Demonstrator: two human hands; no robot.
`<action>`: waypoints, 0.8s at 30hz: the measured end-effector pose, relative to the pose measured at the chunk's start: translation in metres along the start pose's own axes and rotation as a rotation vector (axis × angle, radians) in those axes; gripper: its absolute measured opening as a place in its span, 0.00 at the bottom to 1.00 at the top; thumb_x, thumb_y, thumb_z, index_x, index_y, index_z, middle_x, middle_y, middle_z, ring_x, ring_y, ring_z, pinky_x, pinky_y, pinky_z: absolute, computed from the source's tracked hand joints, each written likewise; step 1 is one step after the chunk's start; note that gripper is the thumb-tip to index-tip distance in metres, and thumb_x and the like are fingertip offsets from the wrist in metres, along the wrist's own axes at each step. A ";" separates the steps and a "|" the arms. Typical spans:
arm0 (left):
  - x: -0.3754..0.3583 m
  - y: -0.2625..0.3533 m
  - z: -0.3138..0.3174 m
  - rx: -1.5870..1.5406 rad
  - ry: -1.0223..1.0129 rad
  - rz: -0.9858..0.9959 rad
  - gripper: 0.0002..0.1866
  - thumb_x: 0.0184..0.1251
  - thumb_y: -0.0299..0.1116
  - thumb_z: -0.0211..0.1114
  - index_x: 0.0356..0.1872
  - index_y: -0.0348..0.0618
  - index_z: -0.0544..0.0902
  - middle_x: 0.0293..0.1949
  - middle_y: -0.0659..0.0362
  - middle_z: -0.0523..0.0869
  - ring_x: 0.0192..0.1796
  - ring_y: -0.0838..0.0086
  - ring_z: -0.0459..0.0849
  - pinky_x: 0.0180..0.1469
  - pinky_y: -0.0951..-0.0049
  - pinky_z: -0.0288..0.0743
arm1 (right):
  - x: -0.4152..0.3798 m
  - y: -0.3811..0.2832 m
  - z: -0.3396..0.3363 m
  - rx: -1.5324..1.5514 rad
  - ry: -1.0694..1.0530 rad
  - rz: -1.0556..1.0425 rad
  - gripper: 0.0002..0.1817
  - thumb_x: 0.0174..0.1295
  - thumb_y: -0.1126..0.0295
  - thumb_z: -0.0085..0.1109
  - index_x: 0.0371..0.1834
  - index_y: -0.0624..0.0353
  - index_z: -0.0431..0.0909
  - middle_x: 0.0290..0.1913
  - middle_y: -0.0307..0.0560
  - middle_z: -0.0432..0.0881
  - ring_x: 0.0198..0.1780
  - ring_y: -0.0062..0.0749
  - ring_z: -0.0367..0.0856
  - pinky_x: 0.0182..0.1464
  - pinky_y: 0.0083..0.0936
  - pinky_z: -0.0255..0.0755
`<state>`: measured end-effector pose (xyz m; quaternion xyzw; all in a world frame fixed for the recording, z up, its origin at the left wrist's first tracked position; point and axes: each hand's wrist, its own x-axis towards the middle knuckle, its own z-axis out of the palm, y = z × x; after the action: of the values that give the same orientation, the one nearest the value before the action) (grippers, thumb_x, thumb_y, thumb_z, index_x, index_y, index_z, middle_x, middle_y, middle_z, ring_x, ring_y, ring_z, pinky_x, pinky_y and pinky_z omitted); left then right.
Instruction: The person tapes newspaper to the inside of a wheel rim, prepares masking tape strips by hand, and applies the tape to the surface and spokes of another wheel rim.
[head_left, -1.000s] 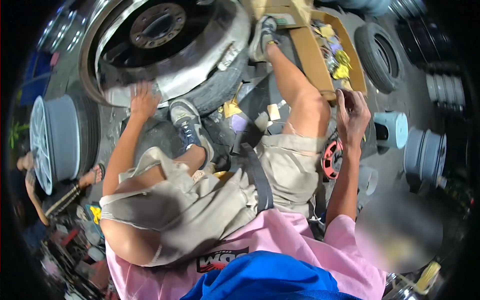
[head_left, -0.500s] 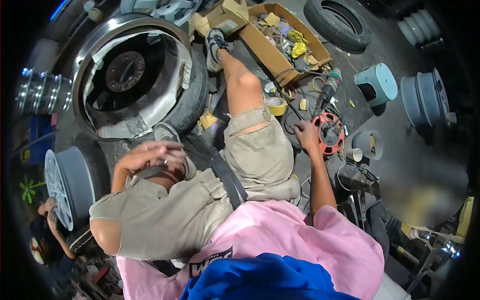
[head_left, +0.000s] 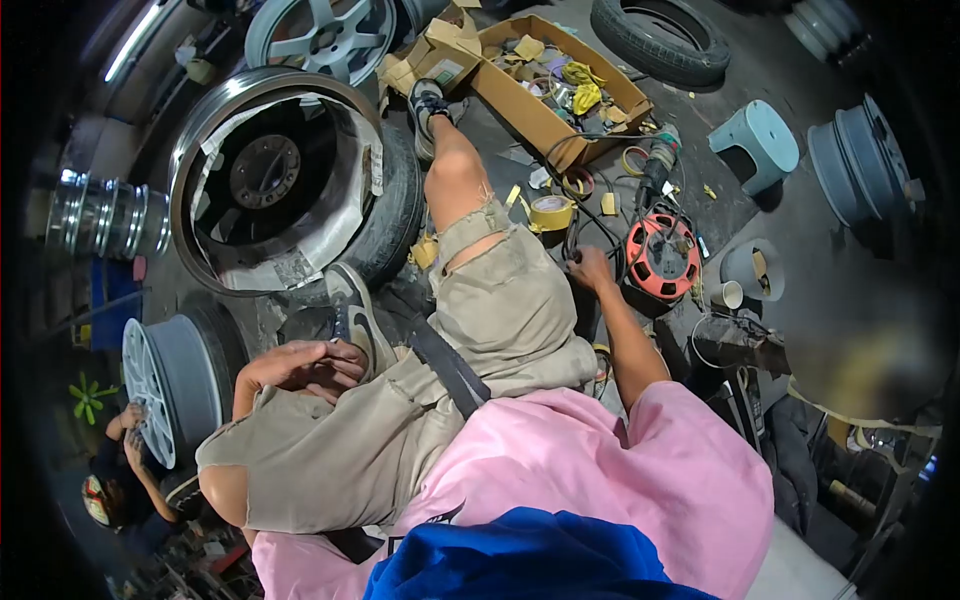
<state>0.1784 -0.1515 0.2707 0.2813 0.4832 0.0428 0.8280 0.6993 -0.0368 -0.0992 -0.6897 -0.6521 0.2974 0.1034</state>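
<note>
My left hand (head_left: 305,368) is above my left thigh, beside my shoe (head_left: 355,320). Its fingers are bent inward and close together, and whatever may lie in them is hidden. On the other side, my right hand (head_left: 592,268) reaches to the floor with its fingers closed on a black cable (head_left: 572,238). Right of that hand is a red cable reel (head_left: 662,255). A roll of yellow tape (head_left: 550,212) lies just beyond the hand. A power tool (head_left: 657,165) with a dark body rests on the floor behind the reel.
A large wheel rim (head_left: 185,190) lined with paper stands at left, against a tyre (head_left: 400,215). Ahead are a cardboard box (head_left: 540,125) of scraps and another tyre (head_left: 612,30). A blue stool (head_left: 765,140) stands right. Another person's hands (head_left: 130,425) touch a rim (head_left: 180,370) at left.
My left hand has lowered and curled its fingers. My right hand has shifted slightly left, away from the reel and onto the cable. The view has tilted a little.
</note>
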 end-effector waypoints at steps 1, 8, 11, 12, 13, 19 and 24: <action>0.003 0.002 0.005 0.005 -0.005 -0.001 0.40 0.81 0.56 0.59 0.76 0.27 0.66 0.67 0.40 0.79 0.67 0.52 0.82 0.64 0.51 0.81 | -0.010 0.009 0.005 0.008 -0.040 0.043 0.15 0.58 0.60 0.70 0.45 0.56 0.88 0.48 0.60 0.88 0.53 0.58 0.86 0.56 0.48 0.80; 0.031 0.006 0.008 0.097 -0.070 -0.097 0.40 0.80 0.58 0.59 0.74 0.29 0.70 0.66 0.46 0.82 0.65 0.63 0.83 0.63 0.61 0.81 | -0.094 0.027 0.029 0.026 -0.160 0.192 0.17 0.57 0.56 0.72 0.44 0.55 0.89 0.47 0.58 0.90 0.52 0.56 0.88 0.55 0.49 0.80; 0.040 0.020 0.008 0.171 -0.087 -0.121 0.40 0.80 0.60 0.59 0.74 0.30 0.71 0.66 0.49 0.82 0.64 0.68 0.83 0.63 0.67 0.79 | -0.107 0.041 0.056 0.058 -0.167 0.140 0.17 0.58 0.54 0.70 0.42 0.54 0.89 0.47 0.58 0.90 0.51 0.55 0.88 0.54 0.49 0.81; 0.042 0.026 0.009 0.197 -0.087 -0.128 0.41 0.79 0.60 0.58 0.74 0.31 0.72 0.66 0.51 0.82 0.63 0.70 0.83 0.63 0.69 0.78 | -0.108 0.044 0.062 0.095 -0.151 0.119 0.17 0.57 0.55 0.69 0.41 0.56 0.89 0.46 0.59 0.90 0.50 0.57 0.88 0.53 0.50 0.81; 0.045 0.031 0.010 0.229 -0.076 -0.141 0.40 0.79 0.61 0.59 0.74 0.33 0.73 0.64 0.54 0.83 0.62 0.72 0.83 0.62 0.71 0.77 | -0.113 0.036 0.056 0.104 -0.137 0.113 0.17 0.56 0.56 0.69 0.41 0.57 0.89 0.46 0.60 0.90 0.51 0.58 0.88 0.53 0.50 0.81; 0.069 0.046 0.016 0.162 -0.080 -0.063 0.31 0.83 0.52 0.57 0.68 0.31 0.79 0.60 0.52 0.87 0.61 0.68 0.84 0.67 0.65 0.74 | -0.130 0.012 0.028 0.229 -0.038 0.189 0.17 0.57 0.58 0.69 0.44 0.58 0.88 0.46 0.60 0.89 0.51 0.59 0.87 0.54 0.49 0.80; 0.077 0.055 0.013 0.259 -0.124 -0.058 0.31 0.83 0.52 0.57 0.68 0.31 0.79 0.59 0.52 0.87 0.60 0.69 0.84 0.66 0.65 0.74 | -0.144 0.029 0.027 0.233 0.085 0.182 0.16 0.56 0.59 0.70 0.42 0.59 0.88 0.39 0.57 0.89 0.44 0.54 0.88 0.48 0.44 0.81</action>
<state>0.2414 -0.0845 0.2435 0.3740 0.4404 -0.0612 0.8139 0.7130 -0.1857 -0.0964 -0.7412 -0.5431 0.3495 0.1830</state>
